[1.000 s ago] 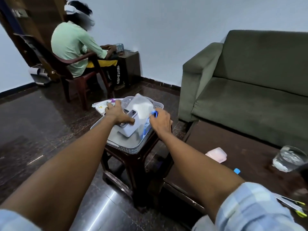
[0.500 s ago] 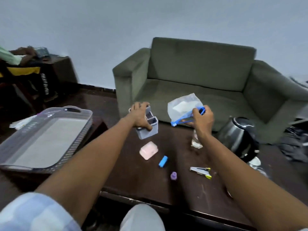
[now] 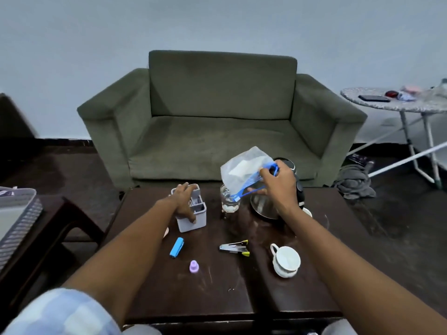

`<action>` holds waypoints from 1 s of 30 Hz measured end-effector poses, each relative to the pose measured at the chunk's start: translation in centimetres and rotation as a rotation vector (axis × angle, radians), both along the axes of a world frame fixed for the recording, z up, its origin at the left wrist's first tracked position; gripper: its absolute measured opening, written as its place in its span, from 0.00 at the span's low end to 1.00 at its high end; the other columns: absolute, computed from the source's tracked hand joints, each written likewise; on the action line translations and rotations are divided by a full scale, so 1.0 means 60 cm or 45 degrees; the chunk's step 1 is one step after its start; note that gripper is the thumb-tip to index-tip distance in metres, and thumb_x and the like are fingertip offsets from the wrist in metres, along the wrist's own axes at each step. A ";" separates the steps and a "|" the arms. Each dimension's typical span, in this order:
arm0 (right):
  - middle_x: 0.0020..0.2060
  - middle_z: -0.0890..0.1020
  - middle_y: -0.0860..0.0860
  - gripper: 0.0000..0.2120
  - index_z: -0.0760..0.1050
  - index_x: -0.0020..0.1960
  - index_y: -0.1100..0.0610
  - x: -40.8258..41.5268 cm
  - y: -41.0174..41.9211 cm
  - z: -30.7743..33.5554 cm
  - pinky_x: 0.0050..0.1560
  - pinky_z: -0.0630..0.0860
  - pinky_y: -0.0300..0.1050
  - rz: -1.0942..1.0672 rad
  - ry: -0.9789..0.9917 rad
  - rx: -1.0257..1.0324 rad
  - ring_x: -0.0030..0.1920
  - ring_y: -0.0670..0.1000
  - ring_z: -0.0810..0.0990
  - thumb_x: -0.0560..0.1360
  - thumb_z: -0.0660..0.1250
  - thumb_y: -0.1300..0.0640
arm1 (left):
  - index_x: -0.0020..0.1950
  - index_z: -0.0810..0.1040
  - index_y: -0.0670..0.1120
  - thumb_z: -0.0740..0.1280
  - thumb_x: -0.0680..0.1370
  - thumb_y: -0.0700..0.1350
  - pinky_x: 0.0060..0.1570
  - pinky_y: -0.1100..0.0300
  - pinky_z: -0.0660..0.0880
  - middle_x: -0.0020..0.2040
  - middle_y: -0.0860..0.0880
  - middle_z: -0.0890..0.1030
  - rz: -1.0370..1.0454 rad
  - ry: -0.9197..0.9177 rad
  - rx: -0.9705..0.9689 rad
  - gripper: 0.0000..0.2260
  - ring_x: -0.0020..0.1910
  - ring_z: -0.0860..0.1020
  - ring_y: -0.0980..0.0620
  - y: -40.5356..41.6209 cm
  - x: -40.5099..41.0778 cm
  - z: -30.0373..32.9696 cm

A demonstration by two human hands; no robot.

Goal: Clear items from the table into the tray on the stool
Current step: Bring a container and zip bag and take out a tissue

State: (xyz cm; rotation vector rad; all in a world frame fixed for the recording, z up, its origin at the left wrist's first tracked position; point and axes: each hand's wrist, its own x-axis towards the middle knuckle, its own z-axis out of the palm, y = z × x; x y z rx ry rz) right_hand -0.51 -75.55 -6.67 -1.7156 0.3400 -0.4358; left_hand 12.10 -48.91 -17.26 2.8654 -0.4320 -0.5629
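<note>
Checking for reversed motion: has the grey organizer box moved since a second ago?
Yes. The grey organizer box, then over the tray on the stool, now sits on the table in front of the sofa, the left hand on it.

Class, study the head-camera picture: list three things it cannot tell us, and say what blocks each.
1. Tray, head view: cut off by the left edge, so its contents cannot be seen.
2. Kettle, head view: mostly hidden behind the right hand and the plastic bag.
3. Grey organiser, head view: the left hand covers its compartments; contents unclear.
</note>
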 end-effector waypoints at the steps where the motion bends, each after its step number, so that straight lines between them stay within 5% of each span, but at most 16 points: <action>1: 0.42 0.81 0.62 0.05 0.76 0.47 0.64 -0.002 0.000 0.005 0.37 0.87 0.60 0.003 0.003 0.008 0.41 0.56 0.88 0.76 0.68 0.62 | 0.86 0.48 0.52 0.83 0.59 0.59 0.80 0.36 0.53 0.86 0.44 0.45 0.009 0.001 -0.030 0.64 0.85 0.43 0.41 -0.004 -0.003 0.023; 3: 0.44 0.82 0.65 0.05 0.76 0.46 0.64 -0.004 0.000 0.009 0.37 0.87 0.61 -0.014 0.003 0.039 0.41 0.59 0.89 0.74 0.69 0.62 | 0.85 0.55 0.50 0.80 0.61 0.56 0.81 0.40 0.56 0.85 0.43 0.53 0.091 -0.089 -0.335 0.58 0.85 0.51 0.43 -0.024 -0.016 0.072; 6: 0.41 0.82 0.62 0.04 0.76 0.47 0.65 -0.009 0.013 0.022 0.39 0.87 0.63 -0.014 0.044 0.129 0.35 0.57 0.89 0.74 0.70 0.65 | 0.69 0.79 0.44 0.74 0.73 0.37 0.70 0.58 0.71 0.69 0.44 0.80 0.178 -0.423 -0.971 0.24 0.71 0.76 0.46 -0.069 -0.064 0.143; 9: 0.39 0.86 0.55 0.08 0.79 0.44 0.55 -0.014 0.028 0.029 0.41 0.86 0.64 0.022 0.079 0.131 0.33 0.58 0.89 0.67 0.75 0.56 | 0.55 0.87 0.45 0.78 0.74 0.43 0.51 0.64 0.79 0.50 0.48 0.88 0.021 -0.393 -1.168 0.10 0.47 0.85 0.55 -0.108 -0.124 0.199; 13: 0.34 0.87 0.49 0.19 0.81 0.40 0.49 0.004 0.026 0.010 0.45 0.86 0.61 -0.009 0.087 0.043 0.37 0.54 0.89 0.56 0.74 0.38 | 0.49 0.88 0.46 0.82 0.70 0.45 0.43 0.64 0.78 0.39 0.50 0.88 -0.051 -0.352 -1.083 0.10 0.35 0.81 0.64 -0.128 -0.160 0.235; 16: 0.41 0.88 0.61 0.07 0.84 0.44 0.57 -0.046 0.064 0.065 0.51 0.86 0.65 0.088 0.087 0.237 0.40 0.59 0.89 0.71 0.78 0.54 | 0.47 0.89 0.45 0.81 0.70 0.41 0.43 0.66 0.78 0.38 0.50 0.89 -0.023 -0.355 -1.050 0.08 0.37 0.84 0.62 -0.119 -0.169 0.248; 19: 0.45 0.85 0.71 0.01 0.80 0.47 0.66 -0.062 0.073 0.076 0.55 0.85 0.63 0.211 0.107 0.374 0.43 0.63 0.86 0.77 0.71 0.70 | 0.46 0.90 0.46 0.81 0.71 0.41 0.40 0.70 0.76 0.39 0.50 0.89 0.039 -0.366 -1.021 0.05 0.37 0.84 0.62 -0.102 -0.174 0.256; 25: 0.33 0.82 0.60 0.07 0.78 0.46 0.65 -0.052 0.077 0.075 0.37 0.84 0.48 0.219 0.130 0.293 0.33 0.56 0.82 0.75 0.76 0.65 | 0.45 0.90 0.44 0.79 0.73 0.41 0.32 0.71 0.72 0.38 0.47 0.88 0.266 -0.393 -1.077 0.03 0.32 0.79 0.60 -0.095 -0.180 0.260; 30: 0.36 0.86 0.56 0.11 0.81 0.51 0.62 -0.050 0.072 0.075 0.45 0.87 0.59 0.144 0.195 0.063 0.32 0.55 0.85 0.69 0.74 0.62 | 0.32 0.86 0.54 0.75 0.73 0.39 0.37 0.62 0.78 0.28 0.58 0.84 0.550 -0.488 -1.198 0.12 0.31 0.80 0.57 -0.085 -0.176 0.264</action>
